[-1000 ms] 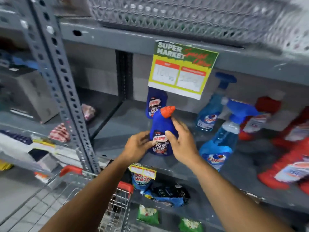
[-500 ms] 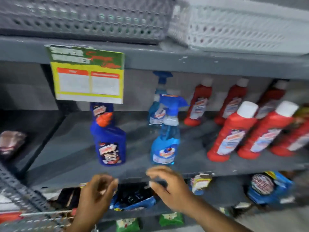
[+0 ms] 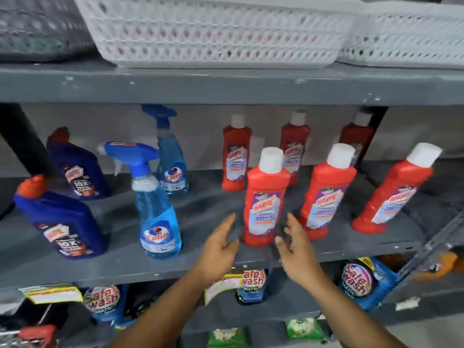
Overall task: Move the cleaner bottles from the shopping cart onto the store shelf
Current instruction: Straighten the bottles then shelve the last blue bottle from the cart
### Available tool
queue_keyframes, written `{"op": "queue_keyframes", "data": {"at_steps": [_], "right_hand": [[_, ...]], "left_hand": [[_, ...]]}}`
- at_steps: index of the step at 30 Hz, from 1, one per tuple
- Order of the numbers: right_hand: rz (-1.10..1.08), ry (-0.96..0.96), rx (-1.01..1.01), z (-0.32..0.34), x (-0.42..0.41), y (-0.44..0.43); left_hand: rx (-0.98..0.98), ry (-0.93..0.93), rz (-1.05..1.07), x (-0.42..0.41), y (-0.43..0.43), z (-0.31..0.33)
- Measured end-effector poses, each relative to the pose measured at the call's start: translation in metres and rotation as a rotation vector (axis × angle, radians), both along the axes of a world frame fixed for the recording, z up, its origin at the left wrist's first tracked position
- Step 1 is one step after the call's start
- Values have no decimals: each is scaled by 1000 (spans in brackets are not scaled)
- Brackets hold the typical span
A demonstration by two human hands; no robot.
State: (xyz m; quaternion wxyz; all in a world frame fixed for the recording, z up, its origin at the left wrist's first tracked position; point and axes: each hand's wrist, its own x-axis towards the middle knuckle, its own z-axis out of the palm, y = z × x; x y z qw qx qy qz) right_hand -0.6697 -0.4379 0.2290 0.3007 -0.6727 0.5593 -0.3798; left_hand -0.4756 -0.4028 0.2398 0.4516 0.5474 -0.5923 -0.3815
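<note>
The grey store shelf (image 3: 206,262) carries cleaner bottles. Two dark blue Harpic bottles stand at the left, one at the front (image 3: 62,222) and one behind (image 3: 80,169). Two light blue Colin spray bottles (image 3: 155,212) stand beside them. Several red Harpic bottles with white caps fill the right half. My left hand (image 3: 221,244) and my right hand (image 3: 296,244) are open on either side of the nearest red bottle (image 3: 266,199), close to its base and not touching it. Only a red corner of the shopping cart (image 3: 37,334) shows at the bottom left.
White mesh baskets (image 3: 216,33) sit on the shelf above. The shelf below holds Safe Wash pouches (image 3: 105,301) and green packets (image 3: 226,336). A yellow price tag (image 3: 54,293) hangs on the shelf's front edge. A grey upright post (image 3: 437,237) stands at the right.
Both hands let go of the dark blue bottle, which now stands on the shelf. The view swung right and my open hands moved up beside the nearest red bottle.
</note>
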Motion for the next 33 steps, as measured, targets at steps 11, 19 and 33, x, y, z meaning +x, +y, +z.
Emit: {"op": "queue_keyframes", "data": {"at_steps": [11,19,33], "right_hand": [[241,-20,15,-1,22,-13],[224,-83,49,-2,34,-3],[-132,-15,13,2,-116,-30]], "left_hand": [[11,205,79,-26,-3,-2],[80,186,68,-16,3,3],[-26,-128,-111,-121,10,3]]}}
